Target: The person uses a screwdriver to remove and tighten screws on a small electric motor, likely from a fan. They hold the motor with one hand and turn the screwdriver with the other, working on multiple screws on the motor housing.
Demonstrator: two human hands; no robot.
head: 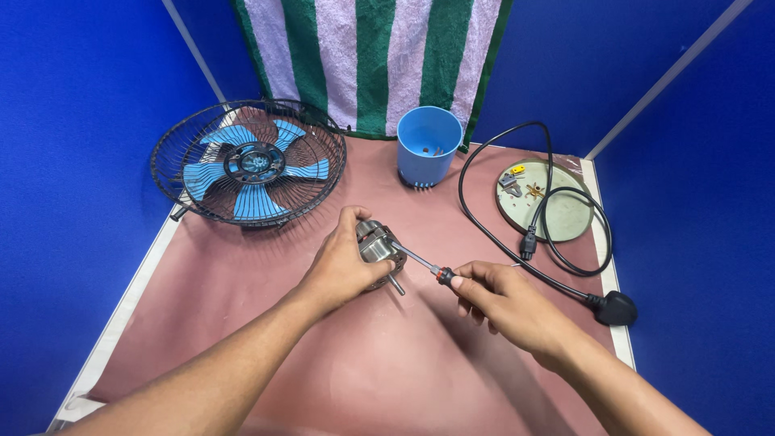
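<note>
Head camera, looking down: the left hand (343, 262) is wrapped over a small metal fan motor (378, 244) resting on the reddish-brown worktop (379, 363), while the right hand (504, 303) is clenched around the handle of a screwdriver (424, 262), its tip meeting the motor just right of the left grip; both grips are full, neither hand released.

By its look the motor is a dense, stiff lump of steel, likely heavy for its size and smooth enough to roll or twist under the tool, so the round casing, where the palm already covers it, seems the sound place to hold; the thin shaft (395, 283) sticking out would give a poor hold. That shaft marks the motor's long axis, pointing down and to the right, toward the person; the screwdriver runs from the right grip up and leftward into the motor.

Beyond the left grip lies a caged fan with blue blades (250, 161); farther back stands a blue cup (428, 145); beyond the right grip a black power cord (557, 242) loops over a round plate (557, 214).
</note>
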